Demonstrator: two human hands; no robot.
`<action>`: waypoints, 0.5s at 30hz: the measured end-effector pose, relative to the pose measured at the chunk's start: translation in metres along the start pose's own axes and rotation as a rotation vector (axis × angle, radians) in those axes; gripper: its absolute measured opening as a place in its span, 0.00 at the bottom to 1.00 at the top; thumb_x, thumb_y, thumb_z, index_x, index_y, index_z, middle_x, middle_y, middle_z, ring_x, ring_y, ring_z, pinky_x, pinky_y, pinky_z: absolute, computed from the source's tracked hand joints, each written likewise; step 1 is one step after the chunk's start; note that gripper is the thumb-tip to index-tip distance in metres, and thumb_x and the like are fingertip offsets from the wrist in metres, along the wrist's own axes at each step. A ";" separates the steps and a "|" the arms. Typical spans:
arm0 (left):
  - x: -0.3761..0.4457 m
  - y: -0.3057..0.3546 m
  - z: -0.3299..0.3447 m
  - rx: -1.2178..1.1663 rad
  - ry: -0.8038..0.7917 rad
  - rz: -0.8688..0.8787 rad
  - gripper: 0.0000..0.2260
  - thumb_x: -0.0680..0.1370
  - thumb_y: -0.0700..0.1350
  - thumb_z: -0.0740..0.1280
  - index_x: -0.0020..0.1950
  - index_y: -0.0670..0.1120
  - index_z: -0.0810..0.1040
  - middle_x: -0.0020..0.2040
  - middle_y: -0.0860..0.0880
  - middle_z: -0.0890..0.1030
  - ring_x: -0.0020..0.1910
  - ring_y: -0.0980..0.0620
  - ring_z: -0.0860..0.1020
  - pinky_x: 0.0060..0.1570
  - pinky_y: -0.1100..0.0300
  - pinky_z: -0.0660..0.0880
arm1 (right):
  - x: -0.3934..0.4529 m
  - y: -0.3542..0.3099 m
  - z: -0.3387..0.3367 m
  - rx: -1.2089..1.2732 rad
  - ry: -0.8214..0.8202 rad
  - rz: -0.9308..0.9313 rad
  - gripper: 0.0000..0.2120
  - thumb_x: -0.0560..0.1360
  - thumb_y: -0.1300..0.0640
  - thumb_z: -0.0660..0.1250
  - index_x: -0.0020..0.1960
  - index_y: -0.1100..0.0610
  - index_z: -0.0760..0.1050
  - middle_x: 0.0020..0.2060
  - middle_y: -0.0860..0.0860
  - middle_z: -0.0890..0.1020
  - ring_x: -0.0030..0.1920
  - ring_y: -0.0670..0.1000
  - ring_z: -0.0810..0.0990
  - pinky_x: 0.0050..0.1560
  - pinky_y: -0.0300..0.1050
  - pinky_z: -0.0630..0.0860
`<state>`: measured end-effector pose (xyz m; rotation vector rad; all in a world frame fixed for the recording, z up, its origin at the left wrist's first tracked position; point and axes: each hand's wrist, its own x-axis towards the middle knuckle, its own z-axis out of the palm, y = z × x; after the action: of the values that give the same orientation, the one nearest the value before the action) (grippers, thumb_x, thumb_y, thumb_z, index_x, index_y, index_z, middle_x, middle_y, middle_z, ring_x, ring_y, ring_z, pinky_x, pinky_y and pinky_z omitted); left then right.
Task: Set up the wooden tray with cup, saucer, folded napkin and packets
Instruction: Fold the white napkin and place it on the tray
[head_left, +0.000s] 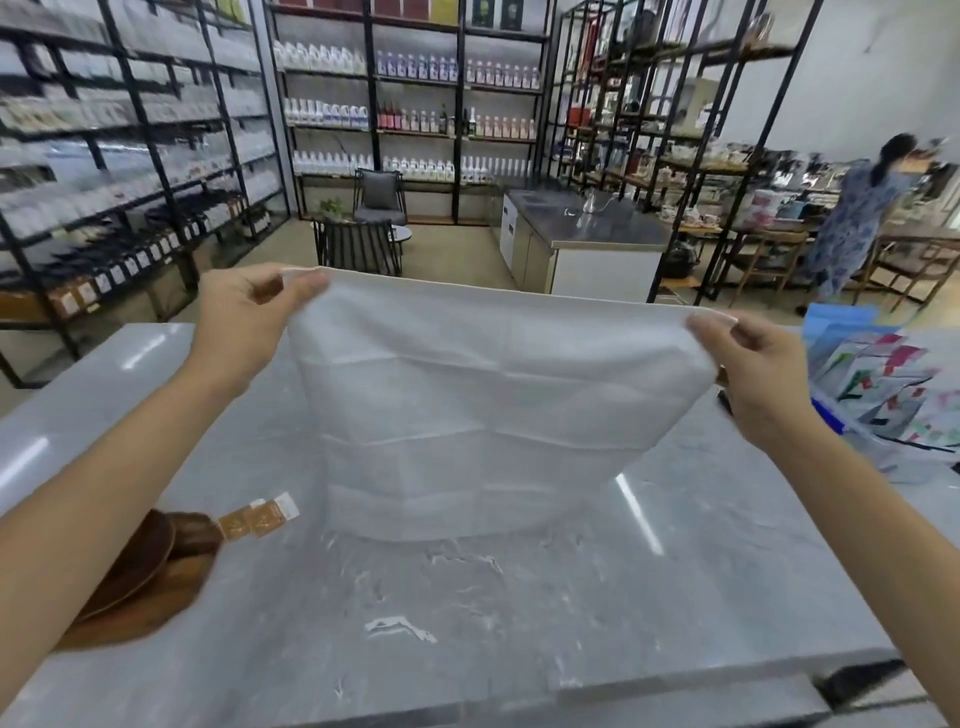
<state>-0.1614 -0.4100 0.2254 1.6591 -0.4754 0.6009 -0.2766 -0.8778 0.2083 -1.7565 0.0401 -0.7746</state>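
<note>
Head view: both hands hold a white napkin (483, 410) spread out in the air above the grey marble bench (519, 597). Left hand (244, 322) pinches its upper left corner, right hand (753, 374) pinches the upper right corner; the cloth hangs down creased, its lower edge near the bench middle. At the bench's left edge, partly hidden by the left forearm, sits a wooden tray (130, 613) with a brown saucer (140, 561). Orange packets (254, 519) lie just beside it. Colourful pouches (893, 389) are stacked at the right edge.
</note>
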 end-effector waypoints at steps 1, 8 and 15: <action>0.002 0.003 -0.001 -0.010 0.016 0.018 0.06 0.71 0.61 0.75 0.42 0.61 0.87 0.36 0.64 0.85 0.34 0.68 0.77 0.34 0.72 0.73 | 0.003 -0.001 0.001 0.030 0.008 0.007 0.17 0.68 0.39 0.77 0.51 0.48 0.86 0.44 0.49 0.88 0.42 0.46 0.86 0.39 0.38 0.81; 0.011 -0.012 -0.011 0.015 -0.017 -0.001 0.05 0.74 0.57 0.73 0.46 0.59 0.87 0.41 0.62 0.87 0.38 0.63 0.81 0.38 0.69 0.78 | 0.012 0.000 0.011 -0.050 -0.064 0.026 0.09 0.75 0.42 0.72 0.52 0.43 0.86 0.48 0.46 0.88 0.47 0.44 0.86 0.43 0.38 0.83; 0.040 -0.030 -0.013 0.165 -0.245 -0.156 0.03 0.75 0.53 0.74 0.44 0.62 0.87 0.42 0.61 0.87 0.41 0.63 0.84 0.45 0.62 0.83 | 0.041 -0.003 0.027 -0.218 -0.092 0.083 0.08 0.74 0.45 0.75 0.47 0.48 0.87 0.35 0.39 0.86 0.32 0.35 0.81 0.39 0.33 0.74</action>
<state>-0.1133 -0.3917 0.2293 1.9195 -0.4770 0.3295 -0.2314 -0.8702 0.2265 -1.9825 0.1395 -0.6479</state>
